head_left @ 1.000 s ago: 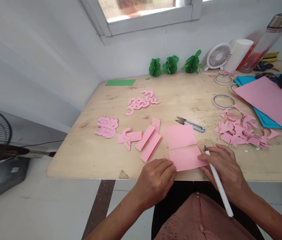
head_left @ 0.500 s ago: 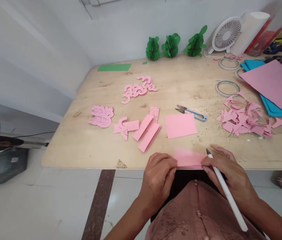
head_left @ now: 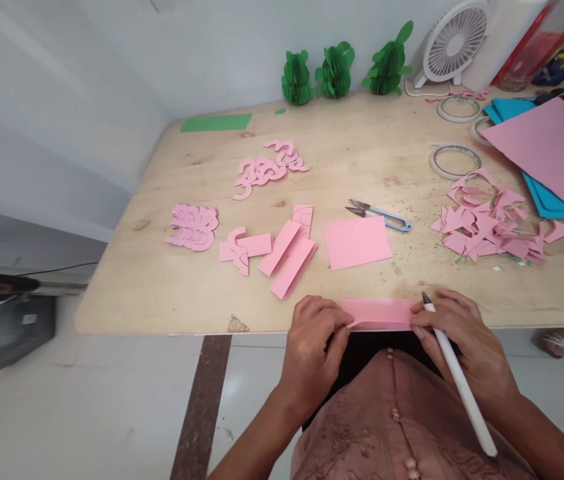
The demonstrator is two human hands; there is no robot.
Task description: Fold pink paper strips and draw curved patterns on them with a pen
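Observation:
At the table's front edge, a folded pink paper (head_left: 381, 312) is pinched at its left end by my left hand (head_left: 318, 337). My right hand (head_left: 455, 330) grips its right end and also holds a white pen (head_left: 463, 390), its dark tip pointing up toward the table. Beyond the paper lies a flat pink rectangle (head_left: 358, 243), with blue-handled thread snips (head_left: 381, 215) just behind it. Left of that are folded pink strips (head_left: 295, 268) and a curved cut piece (head_left: 239, 251). Pink cut curves form a pile (head_left: 193, 227) farther left and another (head_left: 262, 171) behind.
Pink scraps (head_left: 487, 227) spread on the right of the wooden table (head_left: 132, 287). Tape rolls (head_left: 456, 162), blue sheets (head_left: 545, 197) and a large pink sheet (head_left: 557, 157) lie behind. Green paper shapes (head_left: 336, 72) and a small white fan (head_left: 455, 45) stand by the wall.
The pink paper between my hands now shows as a narrower, flatter folded strip. My right hand and the pen have shifted slightly right. The whole view has tilted a little.

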